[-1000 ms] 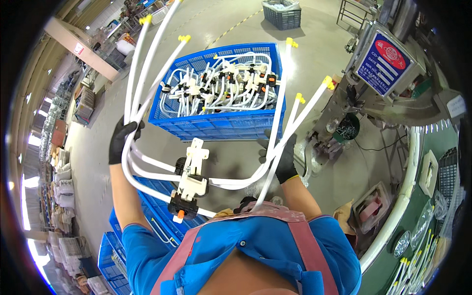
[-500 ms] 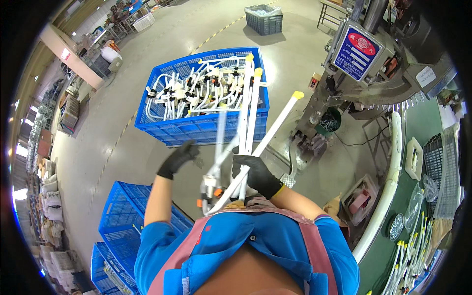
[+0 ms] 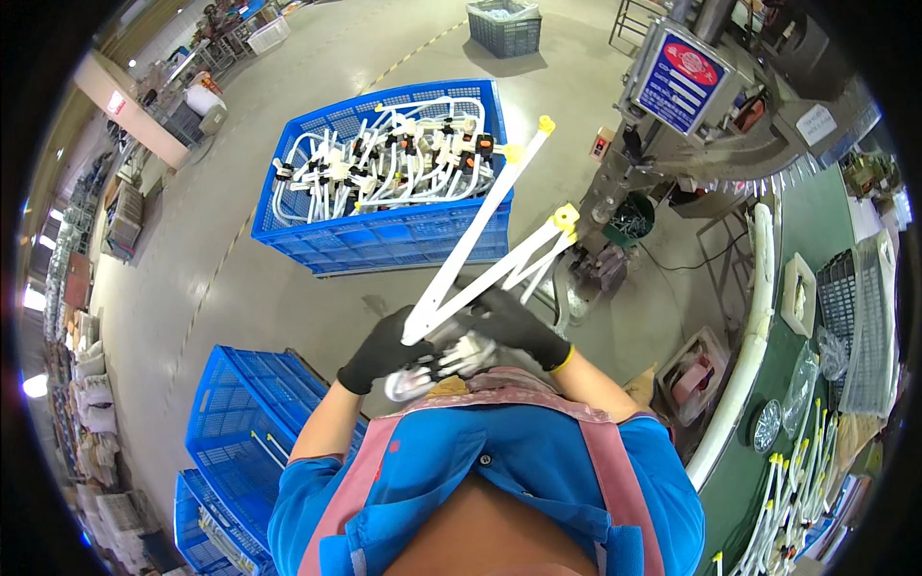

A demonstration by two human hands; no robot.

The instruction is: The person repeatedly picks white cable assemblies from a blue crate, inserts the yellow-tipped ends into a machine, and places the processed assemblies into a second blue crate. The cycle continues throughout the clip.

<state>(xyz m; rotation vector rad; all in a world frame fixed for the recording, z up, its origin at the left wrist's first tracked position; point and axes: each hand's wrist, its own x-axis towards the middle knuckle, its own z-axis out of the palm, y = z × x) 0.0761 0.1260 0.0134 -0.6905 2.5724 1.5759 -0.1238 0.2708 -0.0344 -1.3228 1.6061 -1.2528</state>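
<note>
Both my hands wear black gloves and are in front of my waist, at the lower end of a white tubular frame (image 3: 473, 245). My left hand (image 3: 379, 353) is closed at the near end of its long bars. My right hand (image 3: 521, 331) grips the frame a little to the right, its fingers partly hidden behind the tubes. The bars fan out up and to the right, away from me, and end in yellow caps (image 3: 565, 217). Between my hands and the apron, white and black joint pieces (image 3: 466, 357) of the frame are blurred.
Ahead stands a blue crate (image 3: 384, 235) heaped with similar white frames. More blue crates (image 3: 226, 403) are at my lower left. A press machine (image 3: 759, 144) rises on the right, beside a green bench (image 3: 711, 523) holding white tubes, a metal dish (image 3: 766, 425) and a white tray (image 3: 799, 293).
My left hand has come in from the left to the frame's near end. The bars have swung to the right and spread apart. My view has shifted slightly.
</note>
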